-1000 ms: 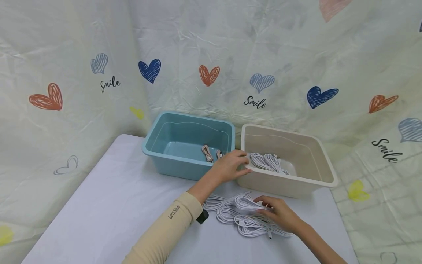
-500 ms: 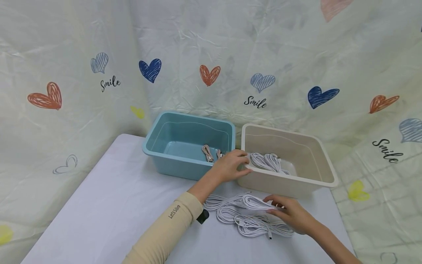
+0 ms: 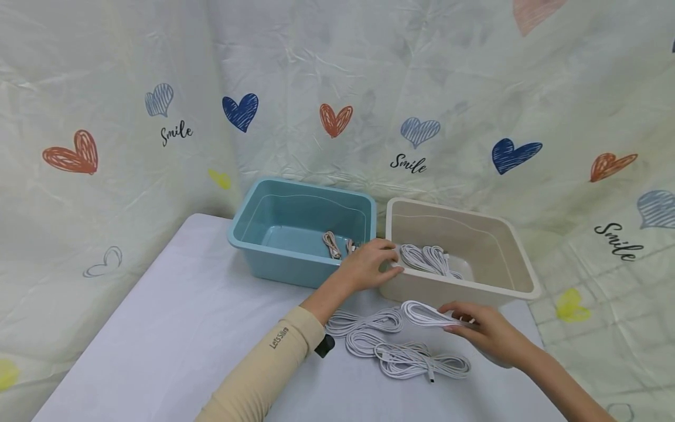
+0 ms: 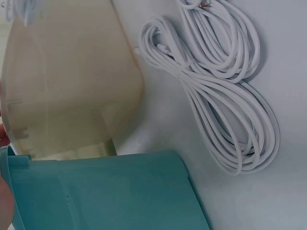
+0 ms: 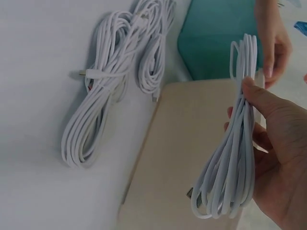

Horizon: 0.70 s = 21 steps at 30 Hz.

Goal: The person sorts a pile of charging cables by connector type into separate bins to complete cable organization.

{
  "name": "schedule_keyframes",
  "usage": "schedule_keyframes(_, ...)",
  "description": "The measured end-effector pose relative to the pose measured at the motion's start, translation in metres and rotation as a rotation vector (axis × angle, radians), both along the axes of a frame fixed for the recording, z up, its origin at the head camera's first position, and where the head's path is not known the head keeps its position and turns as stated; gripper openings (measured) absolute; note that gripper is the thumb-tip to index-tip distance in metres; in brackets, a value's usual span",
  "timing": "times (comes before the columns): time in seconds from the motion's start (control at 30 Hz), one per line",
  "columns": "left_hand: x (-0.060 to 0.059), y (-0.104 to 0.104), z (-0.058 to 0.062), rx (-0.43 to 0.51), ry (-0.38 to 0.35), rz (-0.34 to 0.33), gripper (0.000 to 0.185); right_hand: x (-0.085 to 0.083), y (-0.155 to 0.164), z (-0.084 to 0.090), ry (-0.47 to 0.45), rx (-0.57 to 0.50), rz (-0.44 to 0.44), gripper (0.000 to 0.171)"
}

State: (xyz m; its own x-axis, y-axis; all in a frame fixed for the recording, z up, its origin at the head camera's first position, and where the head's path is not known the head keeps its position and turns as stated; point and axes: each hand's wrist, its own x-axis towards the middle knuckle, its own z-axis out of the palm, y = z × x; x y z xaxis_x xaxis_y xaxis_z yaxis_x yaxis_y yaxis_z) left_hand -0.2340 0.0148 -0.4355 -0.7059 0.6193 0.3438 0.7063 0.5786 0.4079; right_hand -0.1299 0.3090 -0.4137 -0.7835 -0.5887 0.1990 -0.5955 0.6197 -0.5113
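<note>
The right hand [image 3: 487, 334] pinches a coiled white cable [image 3: 427, 313], lifted off the table [image 3: 174, 328] just before the beige bin [image 3: 519, 281], its long axis roughly parallel to the bin's near wall. The left hand [image 3: 369, 264] grips that bin's near-left corner, apparently steadying it.

We are counting two tubs, one blue tub [image 3: 274, 234], one beige tub [image 3: 506, 258], two hands, three white cable bundles lying on the table [image 3: 174, 328], one more white bundle in the beige tub.
</note>
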Motion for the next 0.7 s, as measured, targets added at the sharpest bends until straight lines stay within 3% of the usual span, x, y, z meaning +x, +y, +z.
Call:
schedule_keyframes(0.33, -0.001, 0.001, -0.001, 0.013, -0.011, -0.009, 0.022, -0.010, 0.013, 0.023, 0.097, 0.002, 0.016, 0.034)
schedule_keyframes(0.7, -0.003, 0.001, -0.003, 0.011, -0.020, 0.005, 0.023, -0.026, 0.019, 0.050, 0.111, 0.062, -0.031, 0.034)
